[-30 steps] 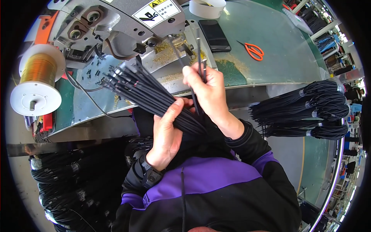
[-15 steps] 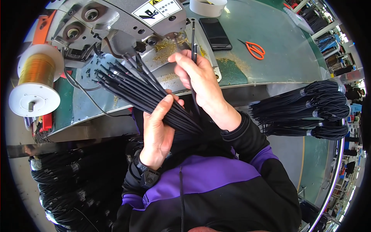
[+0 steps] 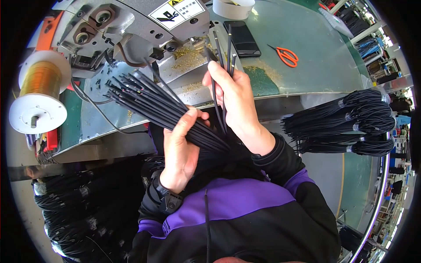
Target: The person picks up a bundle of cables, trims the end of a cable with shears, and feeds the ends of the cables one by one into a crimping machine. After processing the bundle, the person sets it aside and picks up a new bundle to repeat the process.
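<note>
A thick bundle of black cords (image 3: 149, 101) lies in my left hand (image 3: 179, 153), its thumb pressed across the top. The bundle's cut ends fan out toward the machine's base, and one or two cords stick up apart from the rest. My right hand (image 3: 239, 101) is closed on a few black cords (image 3: 229, 48), whose upper ends rise past the fingertips; some show light-coloured tips. It is to the right of the bundle, in front of a grey machine (image 3: 144, 26). The lower lengths of both groups disappear into the dark by my lap.
On the left stands a white spool (image 3: 41, 90) of gold-coloured wire or strip. A black phone (image 3: 241, 39) and orange-handled scissors (image 3: 287, 56) lie on the green table (image 3: 307, 35). Gold scraps (image 3: 186, 61) litter the machine's base. Tied cord bundles (image 3: 346, 118) hang at right, more (image 3: 74, 210) at lower left.
My right hand has moved a little right, away from the machine's base, and more cord ends now stand spread above its fingers. The left hand and its bundle have hardly moved.
</note>
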Demonstrator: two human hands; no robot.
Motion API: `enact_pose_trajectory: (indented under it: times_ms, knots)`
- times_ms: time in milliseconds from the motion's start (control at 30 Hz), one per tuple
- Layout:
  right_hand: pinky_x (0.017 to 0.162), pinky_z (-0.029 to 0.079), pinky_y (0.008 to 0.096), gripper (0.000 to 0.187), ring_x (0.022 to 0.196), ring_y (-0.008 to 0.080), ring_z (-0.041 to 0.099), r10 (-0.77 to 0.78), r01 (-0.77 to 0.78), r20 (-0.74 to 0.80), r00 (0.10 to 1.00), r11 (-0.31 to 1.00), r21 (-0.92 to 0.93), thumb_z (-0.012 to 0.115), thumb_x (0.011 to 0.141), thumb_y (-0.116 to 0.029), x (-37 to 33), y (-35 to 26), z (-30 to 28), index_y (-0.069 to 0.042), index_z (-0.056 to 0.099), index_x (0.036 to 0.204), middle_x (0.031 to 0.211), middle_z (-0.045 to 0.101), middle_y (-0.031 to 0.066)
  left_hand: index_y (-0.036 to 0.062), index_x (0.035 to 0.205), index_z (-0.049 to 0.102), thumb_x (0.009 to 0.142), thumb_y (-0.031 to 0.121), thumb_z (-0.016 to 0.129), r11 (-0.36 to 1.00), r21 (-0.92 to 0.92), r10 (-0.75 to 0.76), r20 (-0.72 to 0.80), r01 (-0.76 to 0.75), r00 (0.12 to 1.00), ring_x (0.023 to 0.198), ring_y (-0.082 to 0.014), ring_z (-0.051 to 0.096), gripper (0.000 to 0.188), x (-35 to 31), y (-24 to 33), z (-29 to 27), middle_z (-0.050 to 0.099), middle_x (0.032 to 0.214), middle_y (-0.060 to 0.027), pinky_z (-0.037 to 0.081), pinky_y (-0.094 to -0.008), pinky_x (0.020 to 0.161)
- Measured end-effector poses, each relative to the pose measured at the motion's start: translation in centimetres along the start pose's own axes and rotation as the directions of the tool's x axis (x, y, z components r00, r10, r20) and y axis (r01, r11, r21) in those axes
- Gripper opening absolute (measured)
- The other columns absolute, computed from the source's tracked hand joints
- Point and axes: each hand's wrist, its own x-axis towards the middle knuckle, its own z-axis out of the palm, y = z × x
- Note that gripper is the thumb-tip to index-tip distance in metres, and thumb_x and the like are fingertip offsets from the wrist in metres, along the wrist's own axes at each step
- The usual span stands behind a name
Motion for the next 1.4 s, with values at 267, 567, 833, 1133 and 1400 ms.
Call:
enact_pose_trajectory:
  times_ms: [267,567,833,1133,1400]
  knots:
    - [0.042,0.025,0.0164,0.028,0.044,0.0024,0.033,0.146,-0.142,0.004,0.989,0.956,0.257,0.054,0.083,-0.033,3.1,0.6,1.6,-0.006,0.056,0.075,0.055,0.04,-0.0084,0.0002,0.088,0.052,0.08,0.01,0.054,0.989,-0.129,0.071,-0.018,-0.073,0.997,0.077,-0.0188,0.055,0.013,-0.1,2.4,0.1,0.054,0.076,-0.008,0.045,-0.0323,0.073]
    - [0.043,0.025,0.017,0.029,0.046,0.0017,0.034,0.104,-0.109,0.161,0.981,0.994,0.022,0.055,0.083,-0.033,1.0,0.1,0.7,-0.005,0.056,0.074,0.056,0.043,-0.0078,-0.0003,0.09,0.053,0.079,0.009,0.056,1.0,0.015,-0.009,0.004,0.009,1.0,0.073,-0.018,0.056,0.014,-0.1,0.1,0.4,0.056,0.077,-0.008,0.047,-0.0315,0.07]
    - [0.042,0.024,0.0173,0.03,0.045,0.0015,0.033,0.062,-0.064,0.041,0.997,0.996,0.056,0.054,0.083,-0.032,0.1,0.0,-0.1,-0.005,0.056,0.07,0.052,0.041,-0.0073,0.0007,0.09,0.053,0.079,0.009,0.057,0.998,-0.004,-0.066,-0.043,0.066,0.997,0.071,-0.0168,0.056,0.014,-0.1,-0.4,0.6,0.057,0.076,-0.0077,0.047,-0.0302,0.068]
    - [0.042,0.024,0.0178,0.029,0.043,0.0019,0.032,0.083,-0.088,0.103,0.991,0.995,0.044,0.054,0.083,-0.031,1.8,0.2,0.7,-0.006,0.056,0.069,0.052,0.039,-0.0071,0.0016,0.09,0.053,0.08,0.008,0.057,1.0,0.006,-0.015,0.002,0.015,1.0,0.074,-0.0161,0.055,0.013,0.3,0.3,0.8,0.056,0.08,-0.0065,0.046,-0.0298,0.07]
    - [0.042,0.025,0.0184,0.028,0.043,0.0025,0.032,0.111,-0.115,0.126,0.986,0.993,0.021,0.054,0.082,-0.032,0.2,-0.1,0.1,-0.006,0.056,0.071,0.052,0.039,-0.0071,0.0014,0.092,0.053,0.08,0.006,0.057,1.0,-0.013,-0.028,-0.023,0.028,0.999,0.075,-0.016,0.055,0.014,0.3,-0.4,0.7,0.057,0.079,-0.0055,0.046,-0.0296,0.07]
